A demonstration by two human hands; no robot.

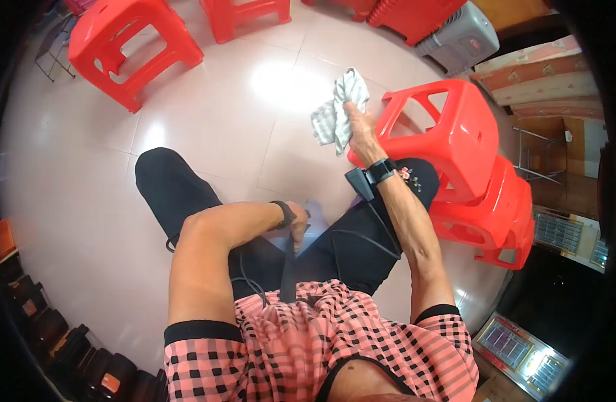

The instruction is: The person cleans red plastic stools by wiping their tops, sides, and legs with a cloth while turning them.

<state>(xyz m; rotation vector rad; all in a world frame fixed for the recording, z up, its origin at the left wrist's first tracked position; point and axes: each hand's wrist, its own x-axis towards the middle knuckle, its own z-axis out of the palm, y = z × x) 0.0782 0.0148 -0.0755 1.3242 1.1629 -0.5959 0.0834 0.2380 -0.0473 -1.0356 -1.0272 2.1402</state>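
Note:
My right hand [363,130] is stretched forward over the floor, closed around a crumpled pale cloth [349,100] with faint stripes. Close by it stands a red plastic stool [472,134], just to the right. My left hand [298,224] is low between my legs, its fingers curled downward against a pale purple-blue object [314,231]. Most of that object is hidden by the hand and my dark trousers, and I cannot make out what it is. A dark strap [288,278] hangs down below the left hand.
More red stools [485,214] stand behind the nearest one on the right. Another red stool [130,47] is at the upper left. Stacked grey stools [462,40] stand at the upper right. Dark items [66,342] line the lower left edge. Pale tiled floor [254,127] lies ahead.

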